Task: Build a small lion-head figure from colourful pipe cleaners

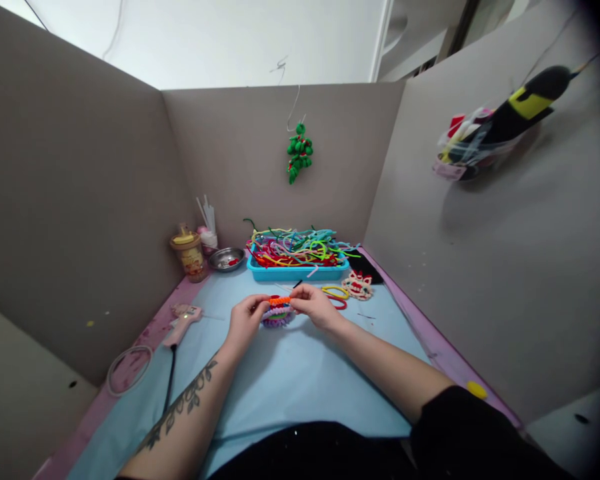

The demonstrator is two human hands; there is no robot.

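Ends of orange coil (280, 301) hidden by fingers (303, 293).

Your view is brightest above the blue tray (300, 273); far right of it, the edge curves into darkness.

grey partitions (350, 160), three sides | pale-blue cloth (300, 387) over pink tabletop (453, 373) | white surface (230, 40) beyond

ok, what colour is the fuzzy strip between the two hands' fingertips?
The strip is bright orange; shows in the head view.
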